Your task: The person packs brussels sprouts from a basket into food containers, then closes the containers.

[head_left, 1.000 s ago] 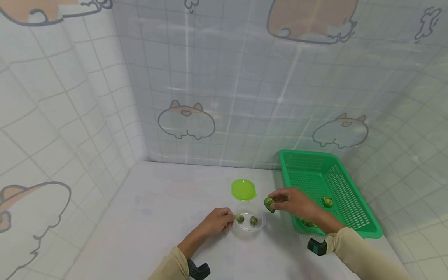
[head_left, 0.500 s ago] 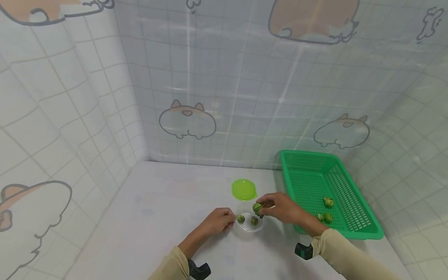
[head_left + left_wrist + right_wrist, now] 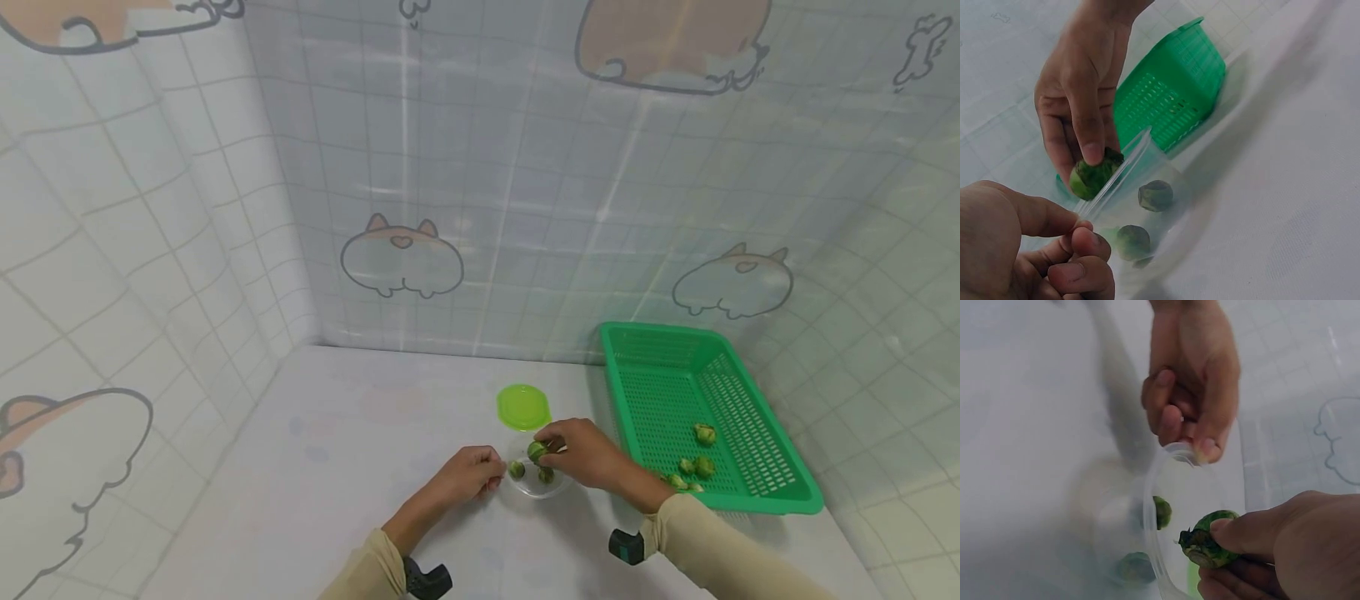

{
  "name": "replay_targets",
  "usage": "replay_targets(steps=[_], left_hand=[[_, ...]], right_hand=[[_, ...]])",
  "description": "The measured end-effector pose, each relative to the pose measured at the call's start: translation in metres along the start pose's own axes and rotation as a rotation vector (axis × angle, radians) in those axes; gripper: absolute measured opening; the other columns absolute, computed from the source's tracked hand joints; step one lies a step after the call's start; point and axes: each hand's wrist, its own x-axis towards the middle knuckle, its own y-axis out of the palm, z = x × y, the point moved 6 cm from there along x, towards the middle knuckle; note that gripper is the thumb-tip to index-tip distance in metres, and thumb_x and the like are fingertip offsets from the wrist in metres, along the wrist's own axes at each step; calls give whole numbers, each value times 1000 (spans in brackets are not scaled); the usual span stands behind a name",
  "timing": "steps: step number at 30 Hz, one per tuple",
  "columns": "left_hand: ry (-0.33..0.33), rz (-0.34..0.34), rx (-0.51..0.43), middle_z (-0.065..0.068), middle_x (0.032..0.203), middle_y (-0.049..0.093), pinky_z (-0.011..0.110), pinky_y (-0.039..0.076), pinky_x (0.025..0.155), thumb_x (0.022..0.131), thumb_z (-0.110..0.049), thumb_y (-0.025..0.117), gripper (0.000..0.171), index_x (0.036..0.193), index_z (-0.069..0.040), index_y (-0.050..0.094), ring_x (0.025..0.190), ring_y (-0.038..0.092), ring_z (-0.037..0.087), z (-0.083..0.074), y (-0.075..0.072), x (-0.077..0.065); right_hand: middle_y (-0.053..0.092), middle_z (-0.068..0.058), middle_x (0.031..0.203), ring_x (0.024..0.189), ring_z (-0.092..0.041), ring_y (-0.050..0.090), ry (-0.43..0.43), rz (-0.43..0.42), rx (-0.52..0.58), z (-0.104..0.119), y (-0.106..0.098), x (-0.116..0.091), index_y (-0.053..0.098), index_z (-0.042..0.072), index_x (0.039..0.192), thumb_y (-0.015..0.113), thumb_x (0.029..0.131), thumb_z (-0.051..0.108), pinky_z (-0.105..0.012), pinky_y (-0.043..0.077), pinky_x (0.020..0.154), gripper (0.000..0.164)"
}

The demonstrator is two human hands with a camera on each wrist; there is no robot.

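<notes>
A clear plastic container (image 3: 537, 493) stands on the table with two Brussels sprouts inside, one sprout (image 3: 1155, 195) nearer the basket and another sprout (image 3: 1133, 242) beside it. My left hand (image 3: 471, 473) pinches the container's rim tab between thumb and curled fingers. In my right hand (image 3: 585, 454), thumb and fingers grip a third Brussels sprout (image 3: 1207, 540) right at the container's mouth. Its browned cut end shows in the right wrist view. Behind the container lies a bright green lid (image 3: 523, 407), flat on the table.
A green perforated basket (image 3: 652, 358) stands at the right, against the tiled-print wall sheet. Several more sprouts (image 3: 703, 467) lie in its near half, partly behind my right forearm. White sheeting covers the table (image 3: 360, 433).
My right hand has carried its sprout leftward from beside the basket to over the container. More sprouts in the basket have come into view. My left hand has stayed at the rim.
</notes>
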Motion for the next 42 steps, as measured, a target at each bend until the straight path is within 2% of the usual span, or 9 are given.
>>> replay_targets(steps=[9,21,32,38,42], left_hand=[[-3,5,-3,-2,66,53,26,38,54,99,-17,60,23,81,-3,61,57,45,12,1,1,2],[10,13,7,-2,66,53,26,39,54,99,-19,59,24,80,-5,60,57,45,11,-1,0,1],[5,12,10,-1,66,54,26,39,55,99,-17,59,24,79,-4,60,58,46,12,0,1,1],[10,8,12,-1,66,54,26,39,55,99,-17,59,24,80,-4,61,57,46,11,0,0,2],[16,7,13,-1,66,54,26,39,55,100,-17,58,24,80,-3,61,57,45,11,0,-1,1]], right_hand=[[73,-9,101,90,-21,69,-32,-11,-67,10,14,4,73,-1,110,77,85,0,-30,56,72,25],[72,-3,96,87,-15,66,-47,-58,-276,13,27,7,74,4,102,81,81,1,-31,54,72,22],[68,-1,91,83,-12,62,-48,-107,-377,16,29,4,73,5,101,81,81,2,-31,52,70,22],[71,-8,101,92,-21,67,-84,-136,-343,17,25,3,73,0,107,81,81,2,-37,55,77,28],[71,-11,101,91,-25,68,-126,-154,-307,17,18,3,72,-2,109,80,82,3,-38,55,75,28]])
